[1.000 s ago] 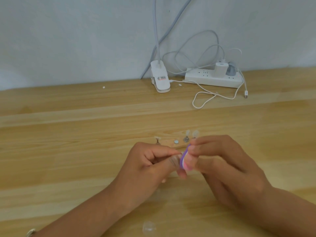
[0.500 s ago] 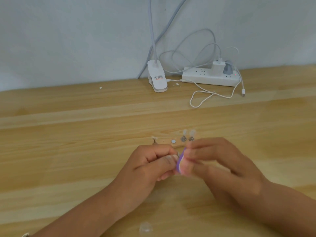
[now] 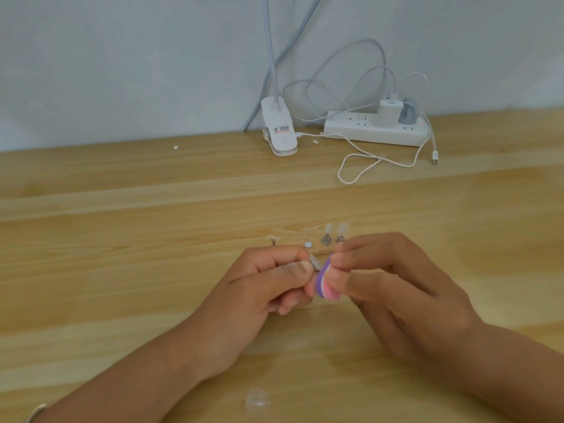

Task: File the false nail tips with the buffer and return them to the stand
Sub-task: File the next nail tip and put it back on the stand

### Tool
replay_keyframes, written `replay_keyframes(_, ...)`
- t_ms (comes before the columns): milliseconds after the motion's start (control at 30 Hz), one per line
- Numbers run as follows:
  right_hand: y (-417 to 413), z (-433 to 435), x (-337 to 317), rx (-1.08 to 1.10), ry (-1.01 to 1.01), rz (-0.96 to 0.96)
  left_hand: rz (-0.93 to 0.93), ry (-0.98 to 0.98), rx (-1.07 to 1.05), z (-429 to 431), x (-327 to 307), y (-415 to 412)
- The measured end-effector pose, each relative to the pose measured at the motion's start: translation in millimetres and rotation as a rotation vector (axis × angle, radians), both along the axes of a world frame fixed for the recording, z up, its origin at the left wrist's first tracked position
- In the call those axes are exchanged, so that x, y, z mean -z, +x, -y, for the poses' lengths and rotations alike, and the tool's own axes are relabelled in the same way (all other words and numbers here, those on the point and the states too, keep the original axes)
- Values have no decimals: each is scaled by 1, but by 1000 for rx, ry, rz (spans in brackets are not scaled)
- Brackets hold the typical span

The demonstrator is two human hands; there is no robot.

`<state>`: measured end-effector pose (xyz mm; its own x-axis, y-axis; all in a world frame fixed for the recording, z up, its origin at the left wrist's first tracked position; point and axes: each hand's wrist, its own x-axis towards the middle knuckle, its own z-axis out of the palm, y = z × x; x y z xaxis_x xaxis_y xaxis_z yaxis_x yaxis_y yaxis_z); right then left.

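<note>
Left hand [image 3: 262, 285] pinches nail tip [image 3: 315, 261] — right hand [image 3: 393, 285] holds buffer [image 3: 326, 285].

A single wide-angle camera, worn on the person's head, looks forward and down over the wooden table [image 3: 122, 270]. It sits close above the forearms, which enter from the bottom edge, with the left hand [image 3: 262, 288] and right hand [image 3: 403, 294] near centre. Farther off, it takes in the power strip [image 3: 351, 129] against the wall [image 3: 122, 71].

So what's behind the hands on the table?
Two clear nail tips standing on small metal holders, a white disc and one more tip further left. Anything lower, under the left hand and right hand, is covered.
</note>
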<state>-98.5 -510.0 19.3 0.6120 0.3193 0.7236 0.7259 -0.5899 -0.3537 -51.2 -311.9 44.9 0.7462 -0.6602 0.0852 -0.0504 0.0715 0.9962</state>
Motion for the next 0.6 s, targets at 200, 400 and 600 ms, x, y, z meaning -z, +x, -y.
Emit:
replay_keyframes(200,-1,-8,-1,-22,83,-9,-45,1,19,-1,2,0)
replay_keyframes(400,-3,-1,8,7,-75,47,-34,-8,37,-1,4,1)
replay_keyframes(600,14,13,-9,179,31,73,223,12,-70,-3,7,0)
